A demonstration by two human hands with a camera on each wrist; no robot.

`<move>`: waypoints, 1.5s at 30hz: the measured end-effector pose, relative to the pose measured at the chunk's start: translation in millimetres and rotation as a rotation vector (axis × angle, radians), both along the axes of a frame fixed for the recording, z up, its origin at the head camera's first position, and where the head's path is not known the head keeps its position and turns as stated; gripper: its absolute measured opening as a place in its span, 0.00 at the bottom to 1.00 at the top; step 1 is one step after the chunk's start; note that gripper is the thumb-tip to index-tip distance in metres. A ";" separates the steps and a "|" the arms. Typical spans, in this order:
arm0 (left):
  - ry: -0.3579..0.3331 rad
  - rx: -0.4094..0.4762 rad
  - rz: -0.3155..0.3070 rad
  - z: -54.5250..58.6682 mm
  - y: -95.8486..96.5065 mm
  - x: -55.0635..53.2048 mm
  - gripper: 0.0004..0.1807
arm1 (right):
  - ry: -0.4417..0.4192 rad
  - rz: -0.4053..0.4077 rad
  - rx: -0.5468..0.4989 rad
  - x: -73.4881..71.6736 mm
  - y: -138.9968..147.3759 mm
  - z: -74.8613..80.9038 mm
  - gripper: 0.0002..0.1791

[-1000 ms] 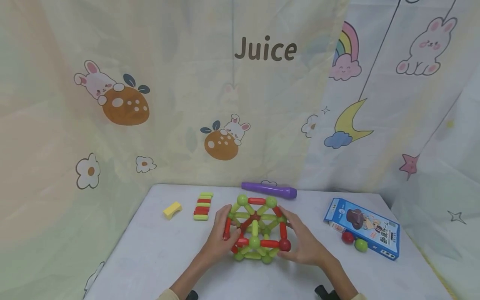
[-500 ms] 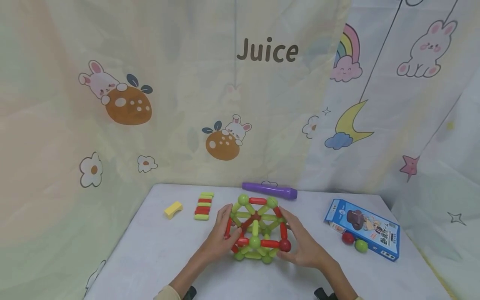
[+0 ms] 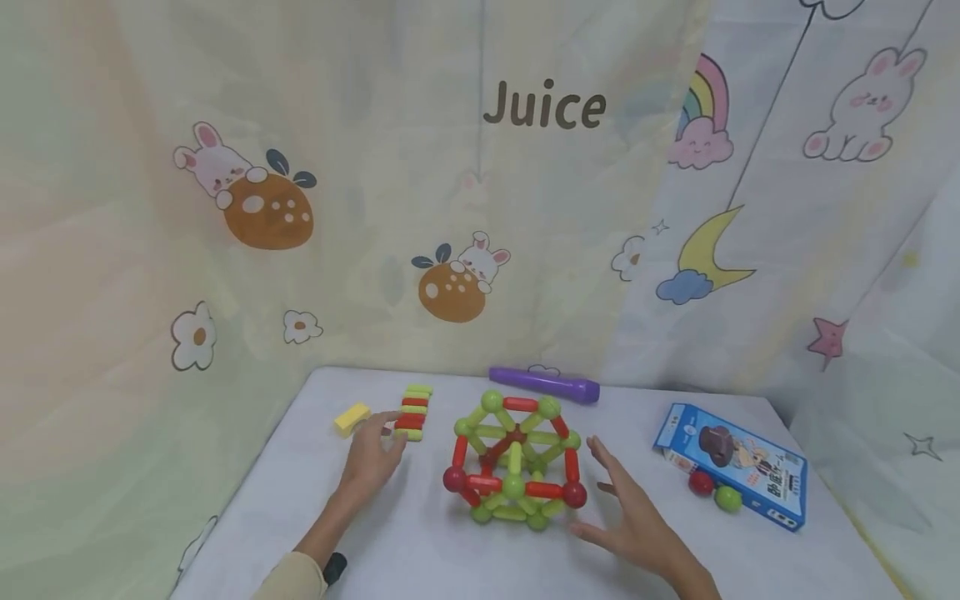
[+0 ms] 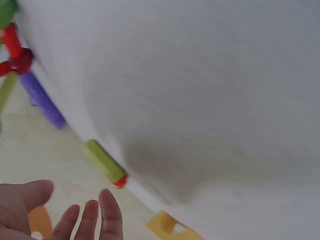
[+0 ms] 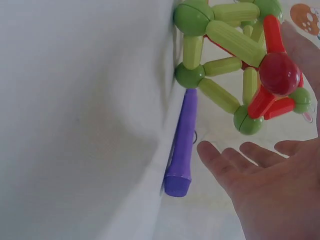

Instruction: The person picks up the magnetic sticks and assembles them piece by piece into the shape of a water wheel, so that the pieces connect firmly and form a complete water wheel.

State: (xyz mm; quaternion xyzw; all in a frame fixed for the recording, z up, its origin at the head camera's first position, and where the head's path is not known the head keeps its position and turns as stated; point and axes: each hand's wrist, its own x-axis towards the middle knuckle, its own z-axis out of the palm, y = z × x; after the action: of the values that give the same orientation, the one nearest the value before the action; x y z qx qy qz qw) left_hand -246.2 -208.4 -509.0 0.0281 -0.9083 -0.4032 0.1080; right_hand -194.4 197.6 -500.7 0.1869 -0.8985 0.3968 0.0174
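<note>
A framework of green and red magnetic rods and balls (image 3: pixel 513 486) stands on the table by itself, with no hand touching it. My left hand (image 3: pixel 371 458) hovers beside a row of loose green and red rods (image 3: pixel 412 409); its fingers are spread, and in the left wrist view they are apart from the nearest green rod (image 4: pixel 103 160). My right hand (image 3: pixel 633 525) is just right of the framework, fingers extended and thumb apart, holding nothing. The right wrist view shows a gap between its fingertips (image 5: pixel 207 152) and the framework's balls and rods.
A yellow arched block (image 3: pixel 351 419) lies left of the rods. At the back edge is a purple stick with a thicker end (image 3: pixel 542 384). On the right lies a blue box (image 3: pixel 738 467), with a red ball (image 3: pixel 701 482) and a green ball (image 3: pixel 727 498) against it.
Both hands have let go of the framework. The left hand has moved left to the row of rods; the right has drawn back slightly to the right. The head view has shifted a little.
</note>
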 end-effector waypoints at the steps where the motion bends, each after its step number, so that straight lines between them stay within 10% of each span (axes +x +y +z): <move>1: -0.010 -0.035 0.020 -1.7 -5.2 -2.1 0.23 | 0.017 -0.001 -0.016 1.5 0.0 -0.8 0.68; 20: -0.014 -0.450 -0.054 -20.4 -4.4 -30.7 0.07 | 0.037 -0.043 -0.101 6.2 -12.0 -2.3 0.59; 26: -0.046 -0.207 -0.070 -1.8 -7.6 -11.8 0.07 | 0.014 -0.066 -0.088 6.5 -12.3 -2.7 0.60; 33: 0.059 0.082 -0.067 45.7 7.2 22.6 0.12 | 0.008 -0.084 -0.089 6.3 -9.1 -0.2 0.60; 45: 0.103 0.168 -0.390 71.9 66.4 45.4 0.11 | 0.020 -0.069 -0.114 9.1 -11.9 2.6 0.58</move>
State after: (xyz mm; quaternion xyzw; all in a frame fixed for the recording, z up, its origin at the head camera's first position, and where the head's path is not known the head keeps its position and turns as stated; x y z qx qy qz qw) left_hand -200.8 -142.0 -437.1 -0.1596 -0.8531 -0.4916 0.0714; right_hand -185.3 185.8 -498.1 0.1587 -0.8802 0.4444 0.0505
